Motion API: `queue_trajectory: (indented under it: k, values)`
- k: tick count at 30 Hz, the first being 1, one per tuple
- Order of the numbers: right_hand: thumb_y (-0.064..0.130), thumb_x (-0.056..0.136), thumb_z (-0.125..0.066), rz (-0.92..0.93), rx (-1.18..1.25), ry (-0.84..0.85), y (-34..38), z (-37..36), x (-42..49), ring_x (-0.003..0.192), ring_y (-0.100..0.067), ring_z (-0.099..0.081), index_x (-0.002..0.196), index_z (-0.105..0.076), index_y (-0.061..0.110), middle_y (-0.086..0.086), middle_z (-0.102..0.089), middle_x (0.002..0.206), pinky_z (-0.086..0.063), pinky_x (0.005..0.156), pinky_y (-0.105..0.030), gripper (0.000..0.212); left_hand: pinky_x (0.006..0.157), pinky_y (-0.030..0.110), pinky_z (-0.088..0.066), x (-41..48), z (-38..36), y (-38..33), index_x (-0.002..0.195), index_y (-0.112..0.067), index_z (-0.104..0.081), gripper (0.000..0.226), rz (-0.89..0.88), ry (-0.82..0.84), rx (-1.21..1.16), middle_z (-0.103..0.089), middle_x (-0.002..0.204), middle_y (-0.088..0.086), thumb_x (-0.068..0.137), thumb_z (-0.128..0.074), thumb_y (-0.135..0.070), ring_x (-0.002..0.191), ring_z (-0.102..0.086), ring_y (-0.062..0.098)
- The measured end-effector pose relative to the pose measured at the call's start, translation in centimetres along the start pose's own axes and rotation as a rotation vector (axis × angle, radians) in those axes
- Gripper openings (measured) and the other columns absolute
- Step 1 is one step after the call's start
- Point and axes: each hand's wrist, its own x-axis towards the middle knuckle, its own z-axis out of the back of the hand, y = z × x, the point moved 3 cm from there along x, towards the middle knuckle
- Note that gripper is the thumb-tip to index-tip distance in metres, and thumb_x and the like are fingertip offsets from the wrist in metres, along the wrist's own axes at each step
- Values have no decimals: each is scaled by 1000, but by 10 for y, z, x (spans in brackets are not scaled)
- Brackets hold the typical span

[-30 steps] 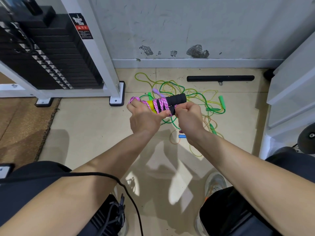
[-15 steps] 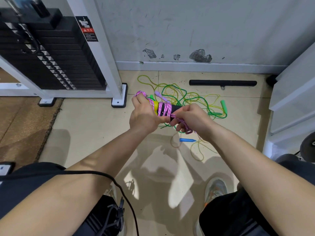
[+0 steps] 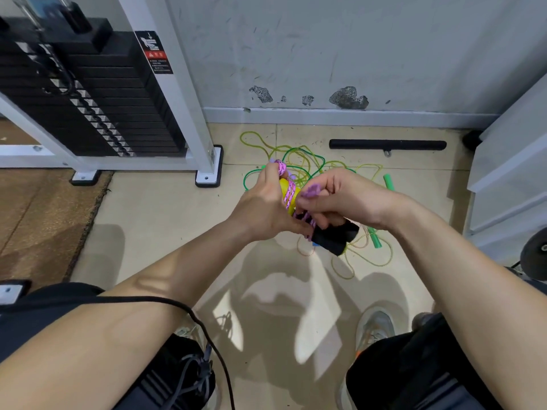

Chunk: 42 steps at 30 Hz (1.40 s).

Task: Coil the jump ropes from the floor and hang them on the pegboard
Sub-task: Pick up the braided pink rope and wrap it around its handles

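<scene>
Now left hand (image 3: pixel 263 208) and right hand (image 3: pixel 346 196) grip jump rope (image 3: pixel 288 191), handles (image 3: pixel 334 236) pointing near-right.

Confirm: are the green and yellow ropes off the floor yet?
No, the green and yellow ropes lie tangled on the floor beyond the left hand and right hand, which grip only the pink rope.

Both forearms extended, converging; left hand (image 3: pixel 262 204) grip curled tight; right hand (image 3: pixel 347 196) pinching.
</scene>
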Motion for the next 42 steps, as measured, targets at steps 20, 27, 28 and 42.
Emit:
queue_trajectory:
  k: [20, 27, 28, 42]
  values:
    - [39, 106, -29, 6, -797, -676, -1, -17, 4, 73, -25, -43, 83, -40, 24, 5, -44, 68, -27, 64, -35, 30, 76, 36, -42, -15, 24, -17, 114, -35, -71, 35, 175, 143, -741, -66, 94, -2, 89, -47, -29, 80, -58, 18]
    - [42, 105, -30, 52, -981, -454, -1, -16, 4, 73, -26, -45, 76, -39, 22, 3, -47, 69, -28, 62, -34, 36, 67, 31, -53, -24, 15, -18, 106, -26, -76, 26, 175, 39, -758, -56, 75, 4, 101, -52, -16, 63, -50, 18]
    - [42, 104, -31, 39, -987, -431, -2, -16, 4, 72, -26, -46, 74, -38, 21, 5, -45, 66, -27, 62, -34, 38, 66, 32, -52, -24, 13, -17, 102, -24, -76, 26, 170, 22, -750, -55, 70, 1, 100, -52, -14, 59, -49, 16]
    - [38, 100, -29, 80, -1170, -311, -2, -18, 2, 66, -28, -55, 76, -46, 22, 5, -46, 63, -43, 57, -32, 33, 51, 43, -44, -22, 9, -10, 56, -9, -54, 27, 36, -28, -467, -38, 59, 6, 82, -60, -9, 57, -37, 22]
